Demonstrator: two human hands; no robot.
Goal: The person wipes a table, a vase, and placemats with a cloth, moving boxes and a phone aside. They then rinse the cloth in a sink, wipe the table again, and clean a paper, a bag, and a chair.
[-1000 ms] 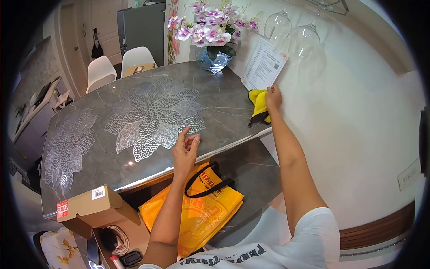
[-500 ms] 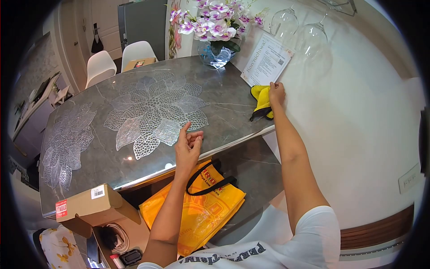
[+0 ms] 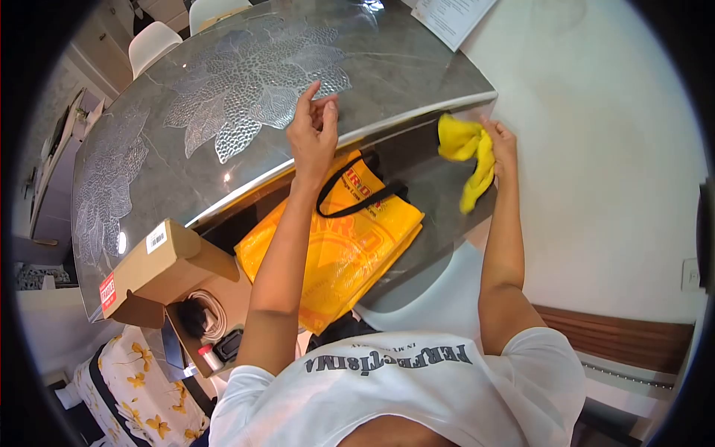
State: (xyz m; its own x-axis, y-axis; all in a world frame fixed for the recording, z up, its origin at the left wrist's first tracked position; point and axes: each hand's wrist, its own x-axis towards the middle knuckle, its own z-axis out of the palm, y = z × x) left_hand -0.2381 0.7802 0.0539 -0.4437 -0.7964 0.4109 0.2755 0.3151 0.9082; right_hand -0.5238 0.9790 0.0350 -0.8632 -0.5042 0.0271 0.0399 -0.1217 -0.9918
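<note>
My right hand (image 3: 504, 146) grips a yellow cloth (image 3: 462, 141), which dangles in loose folds beside the table's right end, over the lower grey surface. My left hand (image 3: 313, 130) is raised above the near edge of the grey marbled table (image 3: 402, 82), fingers apart and holding nothing. Behind its fingertips lies a silver flower-shaped placemat (image 3: 253, 89). Below and right of my left wrist rests an orange shopping bag (image 3: 350, 246) with black handles.
An open cardboard box (image 3: 175, 261) holds a coiled cable (image 3: 214, 316) and small items. A second silver placemat (image 3: 112, 179) lies on the left. A printed sheet (image 3: 454, 18) leans by the wall. A white chair (image 3: 153, 46) stands beyond the table.
My right hand has lifted the yellow cloth off the tabletop and brought it toward me, past the edge. The view has tilted downward. My left hand keeps a similar pose.
</note>
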